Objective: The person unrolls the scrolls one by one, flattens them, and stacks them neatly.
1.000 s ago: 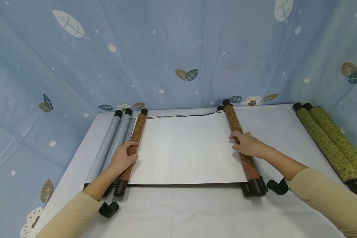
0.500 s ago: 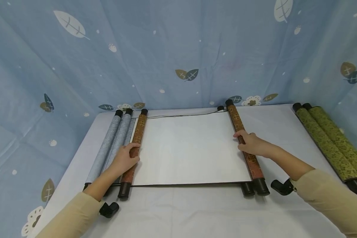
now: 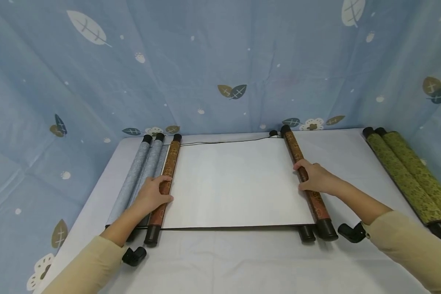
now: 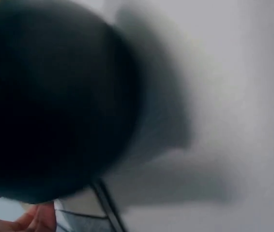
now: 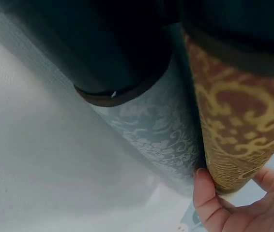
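A hanging scroll lies partly unrolled, its white sheet [image 3: 235, 183] spread between two brown rolls with gold patterns and black end knobs. My left hand [image 3: 152, 195] grips the left brown roll [image 3: 173, 157] between thumb and fingers. On the other side my right hand [image 3: 317, 178] holds the right brown roll [image 3: 295, 150], thumb and fingers on opposite sides of it. In the right wrist view a grey-blue patterned roll [image 5: 151, 130] sits right beside that brown one. A dark round end knob [image 4: 54, 96] hides most of the left wrist view, with fingers [image 4: 42, 217] at its lower edge.
Two grey-blue rolls [image 3: 130, 183] lie left of the brown scroll. Two green patterned rolls [image 3: 393, 171] lie at the far right of the white-covered table [image 3: 213, 265]. Thin dark cords [image 3: 220, 142] run along the sheet's far edge. A blue leaf-print curtain [image 3: 206, 61] hangs behind.
My right hand has moved a little to the right with the right brown roll, and more white sheet shows between the rolls. The left hand and its roll have barely shifted.
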The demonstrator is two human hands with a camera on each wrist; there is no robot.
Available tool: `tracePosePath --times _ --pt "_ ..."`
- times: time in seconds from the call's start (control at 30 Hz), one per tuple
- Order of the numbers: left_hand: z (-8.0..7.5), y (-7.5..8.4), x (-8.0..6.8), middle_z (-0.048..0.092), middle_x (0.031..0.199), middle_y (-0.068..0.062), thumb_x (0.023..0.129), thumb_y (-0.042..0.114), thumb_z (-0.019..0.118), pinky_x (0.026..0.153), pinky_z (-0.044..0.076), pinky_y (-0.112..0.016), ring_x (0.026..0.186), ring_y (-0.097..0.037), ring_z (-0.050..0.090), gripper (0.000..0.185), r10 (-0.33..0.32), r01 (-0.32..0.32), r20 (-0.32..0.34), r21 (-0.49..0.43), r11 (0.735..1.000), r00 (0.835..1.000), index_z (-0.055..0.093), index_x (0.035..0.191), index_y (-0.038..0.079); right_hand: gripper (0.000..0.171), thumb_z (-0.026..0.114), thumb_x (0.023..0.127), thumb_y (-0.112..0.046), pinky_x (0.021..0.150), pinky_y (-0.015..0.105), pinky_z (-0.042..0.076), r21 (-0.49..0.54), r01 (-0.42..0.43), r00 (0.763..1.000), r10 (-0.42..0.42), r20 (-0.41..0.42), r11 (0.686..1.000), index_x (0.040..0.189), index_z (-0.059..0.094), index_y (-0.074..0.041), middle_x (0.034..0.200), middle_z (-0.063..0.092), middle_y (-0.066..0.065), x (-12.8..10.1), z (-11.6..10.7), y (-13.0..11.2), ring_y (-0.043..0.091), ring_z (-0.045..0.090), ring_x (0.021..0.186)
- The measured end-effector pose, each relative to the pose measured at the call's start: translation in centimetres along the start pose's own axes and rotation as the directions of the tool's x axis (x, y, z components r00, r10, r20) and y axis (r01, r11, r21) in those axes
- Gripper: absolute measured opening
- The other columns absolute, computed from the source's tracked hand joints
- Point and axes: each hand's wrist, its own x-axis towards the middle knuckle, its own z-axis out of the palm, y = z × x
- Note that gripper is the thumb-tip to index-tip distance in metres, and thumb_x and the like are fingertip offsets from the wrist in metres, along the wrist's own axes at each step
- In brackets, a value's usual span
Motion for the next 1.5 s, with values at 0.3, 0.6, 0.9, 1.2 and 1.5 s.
tracePosePath --times 0.3,0.6,0.9,1.2,1.5 --pt "-0.5 -0.2 0.0 0.045 0.116 -0.033 0.079 0.008 0.062 0.049 0.035 -0.031 0.060 -0.022 0.041 0.061 0.018 -0.019 0.041 0.037 0.999 0.999 0.045 0.137 0.006 0.059 0.057 0.086 -0.008 0.050 0.031 0.033 0.100 -0.036 0.999 0.033 0.025 0.994 0.137 0.028 0.001 0.063 0.036 0.002 -0.6 -0.3 1.4 0.013 0.031 0.049" --pt "-0.4 -0.1 -0.1 0.047 0.123 -0.035 0.080 0.029 0.075 0.059 0.047 -0.046 0.092 -0.043 0.057 0.065 0.024 -0.028 0.023 0.226 0.974 0.999 0.048 0.136 0.011 0.055 0.049 0.090 -0.011 0.055 0.035 0.034 0.119 -0.034 0.999 0.030 0.032 0.992 0.138 0.025 0.002 0.091 0.050 0.020 -0.8 -0.3 2.1 0.017 0.034 0.057" --pt "-0.9 -0.3 -0.2 0.051 0.112 -0.028 0.076 0.029 0.079 0.043 0.039 -0.033 0.066 -0.025 0.053 0.070 0.005 -0.009 0.015 0.265 0.964 1.000 0.044 0.135 0.017 0.067 0.069 0.084 -0.019 0.069 0.042 0.044 -0.008 0.026 1.000 -0.026 -0.002 1.000 0.134 0.029 0.003 0.117 0.050 0.035 -1.2 -0.3 2.6 0.037 0.055 0.091" --pt "-1.7 -0.8 -0.5 0.042 0.119 -0.040 0.080 0.021 0.076 0.048 0.043 -0.036 0.062 -0.030 0.056 0.067 0.042 -0.048 0.030 0.230 0.972 0.999 0.044 0.136 0.004 0.067 0.061 0.084 -0.013 0.055 0.033 0.035 0.015 -0.022 0.999 0.021 0.035 1.000 0.136 0.023 0.003 0.087 0.053 0.016 -1.4 -0.7 2.9 0.019 0.041 0.059" --pt "-2.8 -0.7 -1.1 0.044 0.122 -0.041 0.083 0.017 0.070 0.050 0.047 -0.042 0.069 -0.037 0.061 0.059 0.041 -0.046 0.020 0.309 0.950 0.999 0.046 0.134 -0.003 0.063 0.055 0.085 -0.010 0.053 0.032 0.036 0.075 -0.044 0.996 0.038 0.080 0.996 0.136 0.020 0.005 0.069 0.042 0.004 -1.6 -0.9 3.5 0.016 0.037 0.054"
